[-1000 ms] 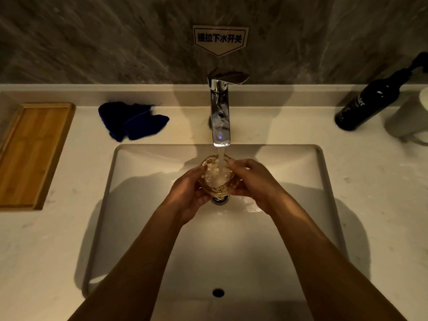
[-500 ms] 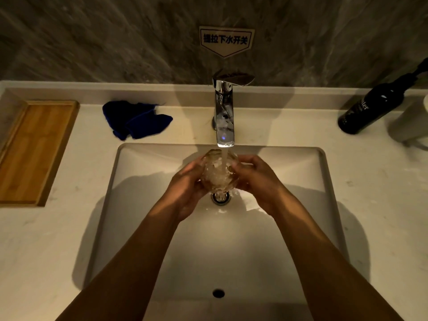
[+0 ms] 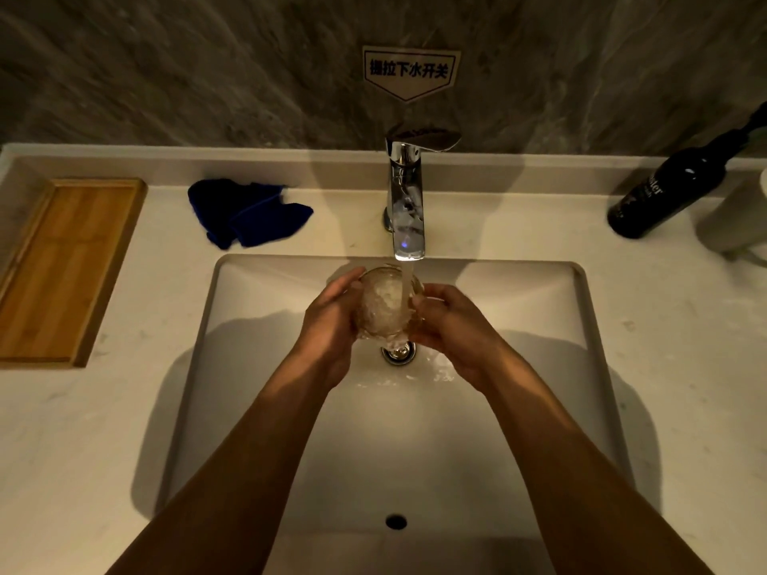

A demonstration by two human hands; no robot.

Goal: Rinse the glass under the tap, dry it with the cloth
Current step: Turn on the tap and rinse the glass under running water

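A clear textured glass [image 3: 384,305] is held over the drain of the white sink [image 3: 539,309], directly under the chrome tap [image 3: 406,201]. Water runs from the spout into the glass and spills down to the drain. My left hand [image 3: 330,321] grips the glass on its left side. My right hand [image 3: 450,325] grips it on the right, fingers curled round the rim side. A crumpled dark blue cloth [image 3: 245,213] lies on the counter behind the sink's left corner, apart from both hands.
A wooden tray [image 3: 62,267] sits on the counter at the far left. A dark bottle [image 3: 664,193] leans at the back right, beside a pale cup [image 3: 734,217] at the frame edge. A sign [image 3: 409,70] hangs on the stone wall above the tap.
The glass has been lifted slightly closer to the spout and turned between both hands. Water keeps running.
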